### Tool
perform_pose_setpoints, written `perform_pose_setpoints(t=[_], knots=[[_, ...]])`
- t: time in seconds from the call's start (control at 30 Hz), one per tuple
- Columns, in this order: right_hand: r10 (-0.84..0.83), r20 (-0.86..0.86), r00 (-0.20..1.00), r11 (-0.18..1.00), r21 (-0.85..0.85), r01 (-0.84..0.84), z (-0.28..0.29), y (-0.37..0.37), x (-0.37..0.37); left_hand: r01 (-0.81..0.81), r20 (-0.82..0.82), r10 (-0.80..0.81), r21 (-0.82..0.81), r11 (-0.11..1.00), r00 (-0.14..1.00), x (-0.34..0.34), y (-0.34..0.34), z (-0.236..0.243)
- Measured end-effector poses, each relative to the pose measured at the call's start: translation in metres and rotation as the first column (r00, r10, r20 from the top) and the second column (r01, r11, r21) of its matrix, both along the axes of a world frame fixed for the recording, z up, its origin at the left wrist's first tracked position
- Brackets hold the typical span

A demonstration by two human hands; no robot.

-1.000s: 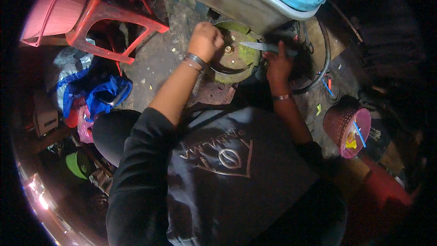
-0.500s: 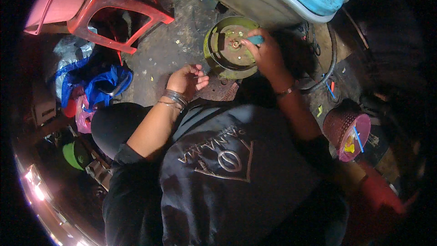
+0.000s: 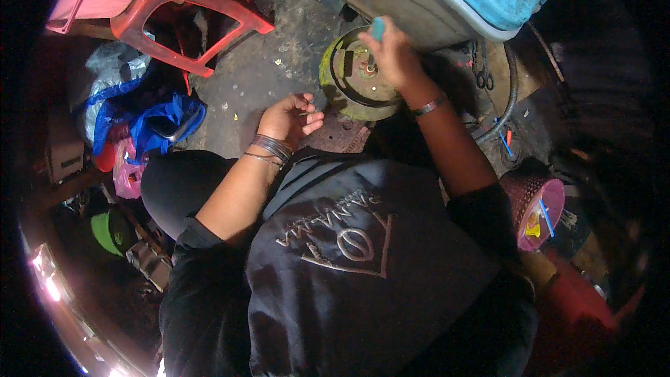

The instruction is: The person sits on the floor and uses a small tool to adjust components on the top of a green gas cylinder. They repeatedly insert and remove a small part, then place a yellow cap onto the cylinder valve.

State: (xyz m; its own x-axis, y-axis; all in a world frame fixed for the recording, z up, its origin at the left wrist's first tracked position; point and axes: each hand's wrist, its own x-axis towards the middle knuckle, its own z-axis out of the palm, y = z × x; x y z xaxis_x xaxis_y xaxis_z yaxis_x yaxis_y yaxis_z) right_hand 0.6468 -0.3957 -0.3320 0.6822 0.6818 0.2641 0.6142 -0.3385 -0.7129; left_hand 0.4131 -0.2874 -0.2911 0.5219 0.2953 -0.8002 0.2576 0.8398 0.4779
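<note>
The right hand (image 3: 399, 56) has its grip closed on the teal handle of a knife (image 3: 377, 28), held upright over a greenish gas cylinder (image 3: 357, 88); the blade is mostly hidden, its lower end close to the brass fitting (image 3: 370, 68) inside the collar. The cylinder stands on the floor (image 3: 251, 77) toward its far edge, near the blue-lidded box (image 3: 419, 0); the left hand (image 3: 285, 120) hovers just beside the cylinder's near left edge, its grip loose with fingers half curled; whether they pinch anything I cannot tell. A red stool (image 3: 150, 0) stands toward the floor's far left corner; scissors (image 3: 484, 72) and a ribbed hose (image 3: 514, 91) lie toward its right edge.
</note>
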Motion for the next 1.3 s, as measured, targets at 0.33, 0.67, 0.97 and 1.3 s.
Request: perform_pose_setpoints(t=[0.33,0.67,0.97,1.3], knots=[[-0.464,-0.627,0.626,0.802,0.003,0.598,-0.088,-0.094,-0.020,-0.047,-0.008,0.047,0.011,0.999,0.999,-0.003,0.007,-0.011],[0.130,-0.185,0.974,0.978,0.187,-0.095,0.000,-0.089,-0.041,-0.007,0.006,0.007,0.010,1.000,1.000,0.002,0.008,-0.015],[0.186,-0.309,0.933,0.981,0.107,-0.160,0.028,-0.076,-0.027,0.001,-0.011,-0.001,0.026,1.000,1.000,0.002,0.006,-0.020],[0.285,-0.248,0.926,0.916,-0.215,-0.339,0.033,-0.057,-0.021,0.004,-0.009,-0.004,0.015,1.000,1.000,0.007,0.007,-0.023]])
